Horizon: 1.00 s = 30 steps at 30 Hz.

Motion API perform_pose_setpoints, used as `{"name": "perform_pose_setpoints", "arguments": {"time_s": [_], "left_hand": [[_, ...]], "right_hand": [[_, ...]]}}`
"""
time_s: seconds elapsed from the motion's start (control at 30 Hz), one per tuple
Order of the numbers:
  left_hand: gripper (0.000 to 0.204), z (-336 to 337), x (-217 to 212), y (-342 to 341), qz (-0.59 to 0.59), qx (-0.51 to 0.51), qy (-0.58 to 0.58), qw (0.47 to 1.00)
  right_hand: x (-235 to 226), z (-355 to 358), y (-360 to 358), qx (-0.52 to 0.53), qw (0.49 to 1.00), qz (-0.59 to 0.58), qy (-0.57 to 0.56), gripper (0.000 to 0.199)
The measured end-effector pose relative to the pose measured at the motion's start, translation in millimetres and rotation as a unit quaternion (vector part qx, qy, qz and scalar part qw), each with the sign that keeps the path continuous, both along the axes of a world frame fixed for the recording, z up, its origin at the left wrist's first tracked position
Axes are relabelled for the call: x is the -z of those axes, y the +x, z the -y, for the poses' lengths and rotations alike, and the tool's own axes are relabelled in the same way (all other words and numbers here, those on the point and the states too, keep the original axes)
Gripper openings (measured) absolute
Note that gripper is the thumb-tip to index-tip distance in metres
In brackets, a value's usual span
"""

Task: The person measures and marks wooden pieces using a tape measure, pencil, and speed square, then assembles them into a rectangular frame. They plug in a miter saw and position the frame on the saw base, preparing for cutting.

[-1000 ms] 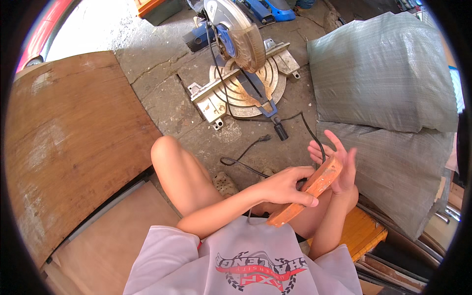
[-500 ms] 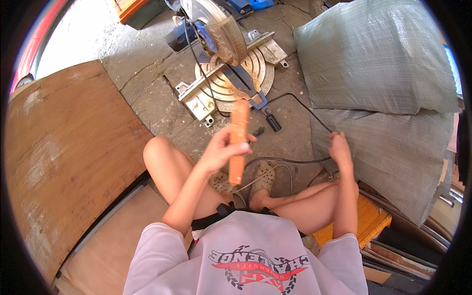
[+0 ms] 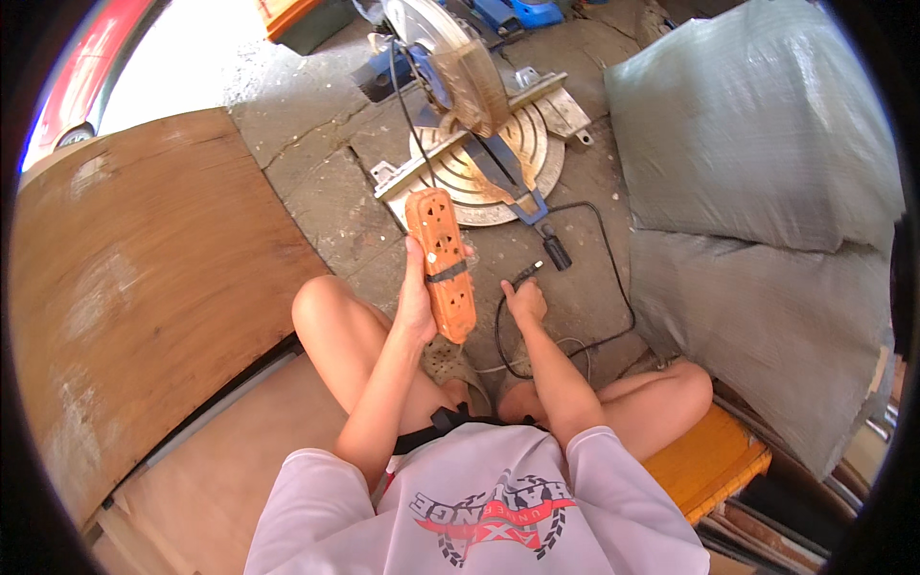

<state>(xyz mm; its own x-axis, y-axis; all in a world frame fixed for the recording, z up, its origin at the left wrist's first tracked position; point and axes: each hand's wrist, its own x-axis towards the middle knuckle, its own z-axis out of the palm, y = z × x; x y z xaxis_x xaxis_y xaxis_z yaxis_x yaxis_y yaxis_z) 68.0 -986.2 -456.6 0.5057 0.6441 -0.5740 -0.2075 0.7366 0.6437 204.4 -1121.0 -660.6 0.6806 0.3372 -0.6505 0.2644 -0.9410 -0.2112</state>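
My left hand (image 3: 417, 302) is closed around an orange power strip (image 3: 445, 273), held up with its socket face showing and black tape round its middle. To the right and lower, my right hand (image 3: 525, 301) grips a black power cord (image 3: 499, 328) close to its plug (image 3: 533, 268), whose pale prongs point away from me. The cord loops over the floor toward the miter saw (image 3: 484, 144). That saw stands on the floor beyond my hands, its blade guard up over the round table. The plug and the strip are apart.
A black saw handle (image 3: 556, 251) juts toward me. Large grey woven sacks (image 3: 747, 220) stand on the right, a brown wooden board (image 3: 153, 297) on the left. I sit on a yellow-orange stool (image 3: 709, 465). An orange-topped box (image 3: 297, 19) lies at the back left.
My left hand has turned the power strip from edge-on to socket face up. My right hand has moved left from beside the sacks to near the strip, now holding the cord's plug end.
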Motion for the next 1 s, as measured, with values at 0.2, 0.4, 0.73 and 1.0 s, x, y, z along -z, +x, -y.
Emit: {"name": "perform_pose_setpoints", "arguments": {"time_s": [0.2,0.4,0.73,1.0], "left_hand": [[0.076,1.9,8.2,4.0,0.100,-0.004,-0.100,0.990],[0.073,3.0,9.5,8.5,0.112,-0.016,-0.055,0.992],[0.066,4.8,-6.3,32.5,0.129,-0.054,0.025,0.990],[0.065,15.6,-11.1,44.0,0.117,-0.066,0.093,0.987]], "right_hand": [[33.3,-2.0,0.9,0.157,0.979,-0.056,0.115,0.040],[-109.1,18.3,20.0,-0.025,0.964,-0.014,0.265,0.032],[-315.2,-10.7,57.5,-0.379,0.842,0.004,0.382,0.024],[-315.5,-9.7,53.2,-0.369,0.863,0.070,0.337,0.020]]}}
